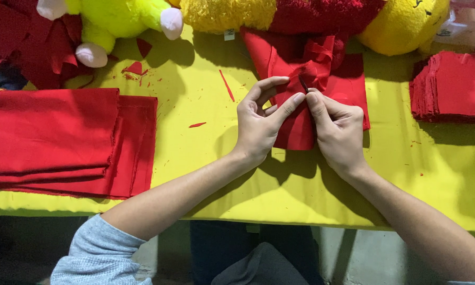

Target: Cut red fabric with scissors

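Note:
Both hands meet over a small piece of red fabric (296,126) held just above the yellow table (206,153). My left hand (258,121) pinches its left edge between thumb and fingers. My right hand (339,132) grips the right edge, thumb pressed close to the left thumb. A small dark thing, perhaps a needle or pin (303,83), sticks out above the two thumbs. The top of the piece is gathered into folds (316,60). A flat red cloth (348,87) lies under it on the table.
Folded red fabric (63,140) lies at the left. A stack of cut red squares (451,87) sits at the right. Plush toys line the back: a lime-green one (116,18), a yellow-and-red one (279,13), a yellow one (406,24). Red scraps (227,87) dot the table.

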